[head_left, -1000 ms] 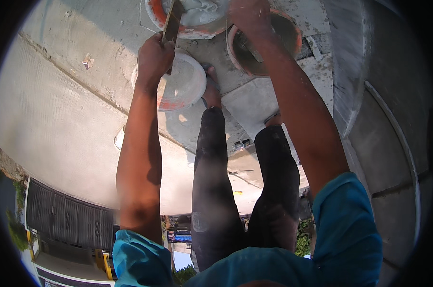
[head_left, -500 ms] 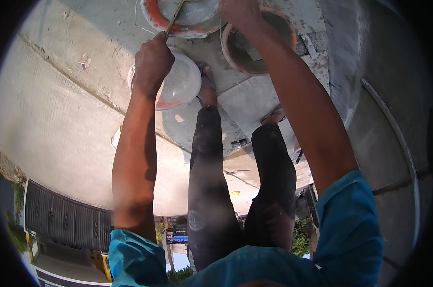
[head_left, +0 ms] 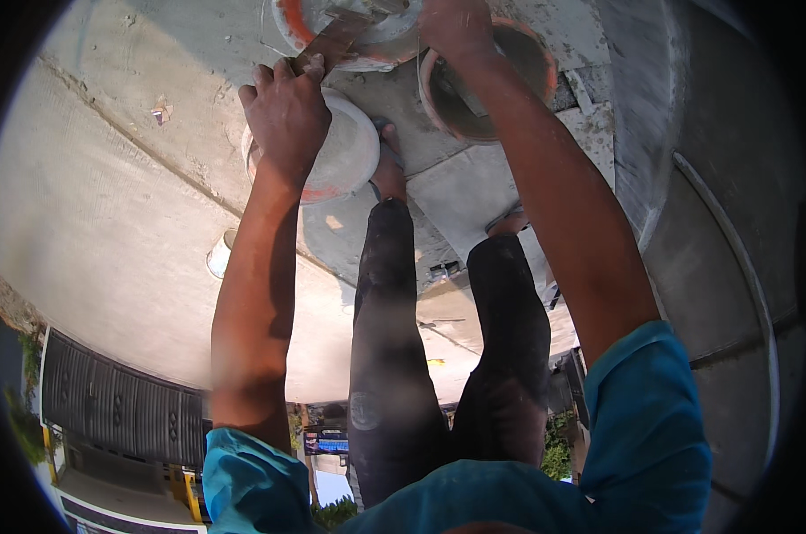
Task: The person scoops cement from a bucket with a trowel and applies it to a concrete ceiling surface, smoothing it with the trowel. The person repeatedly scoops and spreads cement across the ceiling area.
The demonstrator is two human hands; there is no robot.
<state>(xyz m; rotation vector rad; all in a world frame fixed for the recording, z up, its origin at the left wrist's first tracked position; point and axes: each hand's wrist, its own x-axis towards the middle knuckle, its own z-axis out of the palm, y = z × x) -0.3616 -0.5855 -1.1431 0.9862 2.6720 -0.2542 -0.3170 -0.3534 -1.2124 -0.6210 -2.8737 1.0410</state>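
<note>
My left hand grips the near end of a flat, brown, straight-edged board or blade, fingers bent over its edge. The tool's far end lies over a round basin with a worn orange-red rim, cut off by the top edge. Below my left hand stands a second basin, holding a pale grey surface. At the top edge my right hand is closed; what it holds is hidden. Close beneath it is a third orange-rimmed basin with grey contents.
My sandalled feet stand on grey slabs near the basins. A small white pot sits left of my left forearm. On the right a long pale strip runs along a grey surface. Beyond lies a dark corrugated shutter.
My left hand has turned, its fingers now bent over the tool's edge. The tool shows its broad face instead of its thin edge. My right hand has shifted slightly right.
</note>
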